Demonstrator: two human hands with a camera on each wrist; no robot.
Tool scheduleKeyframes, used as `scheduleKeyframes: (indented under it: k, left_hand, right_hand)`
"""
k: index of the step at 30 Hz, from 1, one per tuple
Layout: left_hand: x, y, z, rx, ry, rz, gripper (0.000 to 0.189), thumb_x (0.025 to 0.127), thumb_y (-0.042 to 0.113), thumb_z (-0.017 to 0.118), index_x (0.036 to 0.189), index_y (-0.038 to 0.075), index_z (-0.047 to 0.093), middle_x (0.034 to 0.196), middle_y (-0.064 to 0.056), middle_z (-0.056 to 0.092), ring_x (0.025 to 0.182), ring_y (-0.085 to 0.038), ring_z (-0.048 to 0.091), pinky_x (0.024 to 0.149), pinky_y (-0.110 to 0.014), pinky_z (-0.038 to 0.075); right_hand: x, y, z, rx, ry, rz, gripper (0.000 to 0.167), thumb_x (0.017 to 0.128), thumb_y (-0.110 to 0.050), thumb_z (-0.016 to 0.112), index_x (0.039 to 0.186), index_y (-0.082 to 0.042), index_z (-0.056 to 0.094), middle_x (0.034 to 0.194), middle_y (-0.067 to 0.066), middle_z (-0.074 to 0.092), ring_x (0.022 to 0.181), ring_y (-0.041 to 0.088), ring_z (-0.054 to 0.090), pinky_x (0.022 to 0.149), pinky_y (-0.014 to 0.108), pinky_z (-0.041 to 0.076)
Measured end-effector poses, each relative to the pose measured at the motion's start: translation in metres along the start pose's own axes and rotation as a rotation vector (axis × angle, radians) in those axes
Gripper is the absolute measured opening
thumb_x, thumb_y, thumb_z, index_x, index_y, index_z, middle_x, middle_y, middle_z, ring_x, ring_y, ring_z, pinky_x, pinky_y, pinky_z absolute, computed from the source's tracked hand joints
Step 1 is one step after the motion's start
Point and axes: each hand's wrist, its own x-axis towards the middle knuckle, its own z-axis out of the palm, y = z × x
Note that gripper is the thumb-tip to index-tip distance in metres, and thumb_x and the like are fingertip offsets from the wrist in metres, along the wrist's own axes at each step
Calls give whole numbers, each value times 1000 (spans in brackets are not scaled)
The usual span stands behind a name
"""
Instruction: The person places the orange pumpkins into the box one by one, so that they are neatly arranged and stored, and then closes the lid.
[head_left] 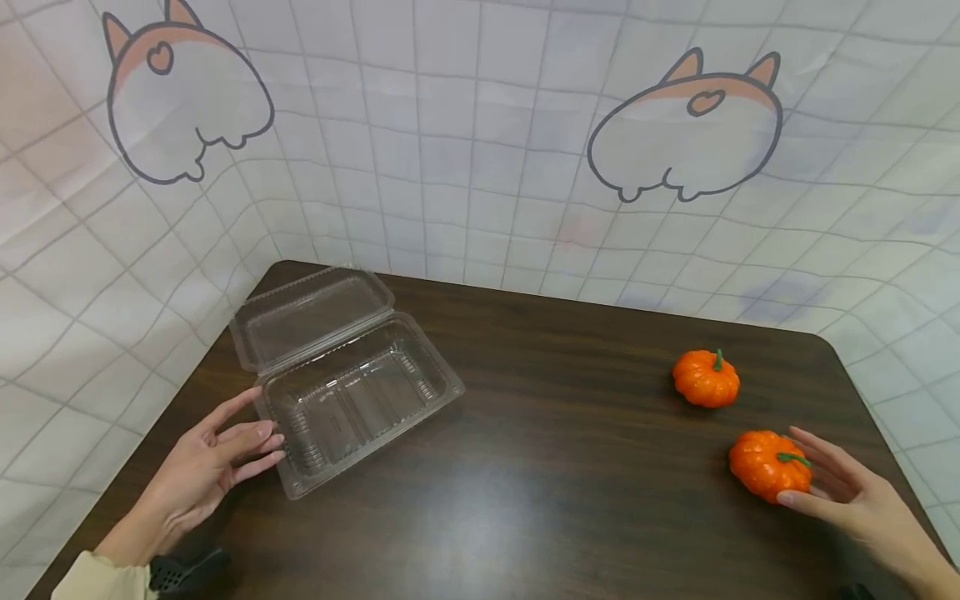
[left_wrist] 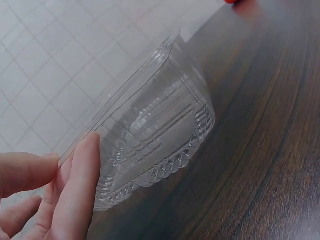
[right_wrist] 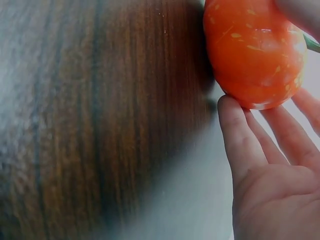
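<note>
A clear plastic clamshell container (head_left: 360,408) lies with its lid (head_left: 315,321) folded back, on the left of the table. My left hand (head_left: 210,462) pinches its near left rim between thumb and fingers; the left wrist view shows the fingertips at the edge of the ribbed tray (left_wrist: 160,125). On the right, my right hand (head_left: 855,496) holds a small orange pumpkin (head_left: 767,467), thumb on the near side and fingers behind it. In the right wrist view the yellow-flecked pumpkin (right_wrist: 255,55) sits between thumb and fingers. Its green stem leans toward the hand.
A second small orange pumpkin (head_left: 705,379) with a green stem stands farther back. Everything rests on a dark wood-grain table (head_left: 540,433). A white grid-patterned cloth (head_left: 480,167) with dog drawings encloses the back and sides.
</note>
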Motion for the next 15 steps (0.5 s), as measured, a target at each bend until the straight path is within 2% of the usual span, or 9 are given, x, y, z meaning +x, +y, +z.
scheduleKeyframes:
  k: [3,6,15]
  left_hand:
    - [-1,-3,-3,-32,-29,18,58,106,-5,47,150,31,39,107,0,73,103,-17,77,92,-35,65]
    - [-1,-4,-5,-57,-49,26,57,106,-6,46,147,34,44,108,-1,73,104,-19,77,92,-36,65]
    - [4,-4,-1,-6,-24,16,61,106,-6,48,151,33,37,108,1,71,103,-17,77,91,-36,65]
  right_hand:
    - [1,-1,2,25,-5,-23,81,94,-12,76,163,-16,33,140,-40,39,114,-35,40,83,-3,47]
    - [0,-2,2,41,-6,-37,77,94,-8,76,160,-13,37,137,-43,41,115,-32,45,84,-2,48]
    - [5,-8,-5,2,9,26,79,94,-21,78,161,-16,36,137,-43,38,111,-35,42,79,1,51]
